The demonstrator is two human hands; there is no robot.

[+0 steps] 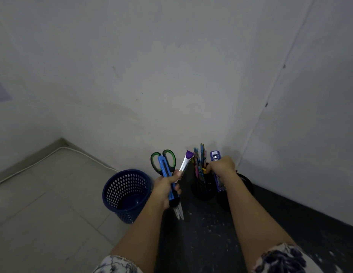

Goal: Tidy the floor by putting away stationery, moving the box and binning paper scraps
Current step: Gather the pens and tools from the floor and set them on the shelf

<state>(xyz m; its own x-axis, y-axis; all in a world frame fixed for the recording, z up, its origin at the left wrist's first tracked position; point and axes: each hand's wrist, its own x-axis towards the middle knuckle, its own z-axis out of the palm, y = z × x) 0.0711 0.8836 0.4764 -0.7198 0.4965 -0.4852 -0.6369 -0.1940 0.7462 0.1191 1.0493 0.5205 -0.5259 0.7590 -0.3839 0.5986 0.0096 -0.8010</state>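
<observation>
My left hand (167,189) grips a bundle: green-handled scissors (163,159) with blades pointing down, a blue utility knife (166,174) and a silver tube with a purple cap (186,162). My right hand (221,167) holds a blue-purple stapler (216,160) and sits at the rim of a black pen holder (203,191), fingers touching the bundle of patterned pencils (200,160) standing in it. A second black holder (245,184) is mostly hidden behind my right forearm. Both holders stand on a dark speckled surface (203,237).
A blue perforated bin (126,194) stands on the tiled floor (43,213) left of the dark surface, against the white wall (152,75). A white cable (53,152) runs along the skirting. The wall corner is at the right.
</observation>
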